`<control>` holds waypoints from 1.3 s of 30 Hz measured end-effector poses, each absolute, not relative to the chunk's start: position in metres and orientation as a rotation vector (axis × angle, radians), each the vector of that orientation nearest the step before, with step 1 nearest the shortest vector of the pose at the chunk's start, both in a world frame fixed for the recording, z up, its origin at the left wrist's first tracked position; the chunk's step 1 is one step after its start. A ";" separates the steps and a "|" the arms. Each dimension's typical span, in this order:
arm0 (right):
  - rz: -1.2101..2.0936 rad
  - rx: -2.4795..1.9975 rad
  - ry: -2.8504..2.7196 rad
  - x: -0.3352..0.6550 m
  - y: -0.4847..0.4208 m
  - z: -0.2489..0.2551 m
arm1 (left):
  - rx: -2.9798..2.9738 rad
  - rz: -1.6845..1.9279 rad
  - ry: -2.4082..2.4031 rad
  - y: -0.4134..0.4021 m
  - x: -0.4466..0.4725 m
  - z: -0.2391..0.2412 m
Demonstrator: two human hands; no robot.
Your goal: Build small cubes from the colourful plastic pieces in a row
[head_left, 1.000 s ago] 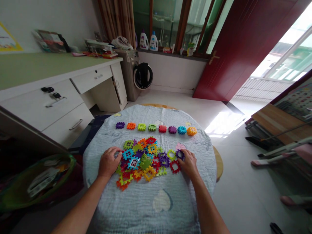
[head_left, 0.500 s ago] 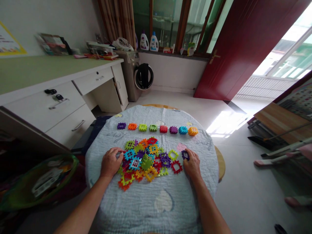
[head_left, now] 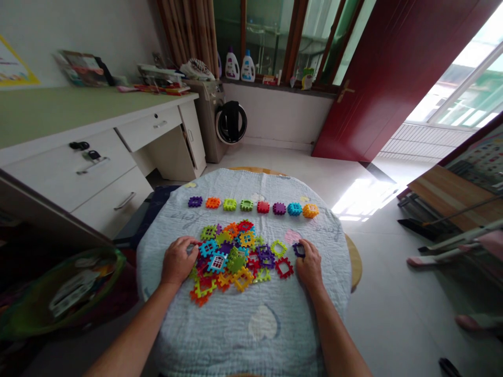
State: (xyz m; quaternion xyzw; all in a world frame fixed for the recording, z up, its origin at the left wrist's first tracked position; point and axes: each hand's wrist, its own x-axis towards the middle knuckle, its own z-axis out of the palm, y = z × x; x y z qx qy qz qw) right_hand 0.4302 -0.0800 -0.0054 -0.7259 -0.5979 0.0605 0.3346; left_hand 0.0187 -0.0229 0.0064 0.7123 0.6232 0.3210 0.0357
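A pile of flat, colourful interlocking plastic tiles lies on a round table under a pale blue quilted cloth. Farther back, a row of several small assembled cubes runs from purple at the left to orange at the right. My left hand rests with curled fingers on the pile's left edge, touching tiles there. My right hand sits to the right of the pile, its fingers closed on a purple tile. A red tile lies just left of that hand.
A white desk with drawers stands to the left, and a green basket sits on the floor beside the table. A washing machine and a dark red door are behind. Furniture legs cross the floor on the right.
My right hand drew the purple tile away from the pile's right side, a little to the right. My left hand stayed on the pile's left edge.
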 end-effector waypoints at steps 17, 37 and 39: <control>0.284 -1.766 -1.882 0.394 -0.082 0.019 | 2.204 0.968 1.925 -0.023 0.020 0.008; 0.338 -1.762 -2.005 0.411 -0.051 0.051 | 2.174 0.970 1.936 -0.023 0.021 0.009; 0.328 -1.837 -2.007 0.437 -0.052 0.053 | 2.173 0.974 1.940 -0.023 0.020 0.009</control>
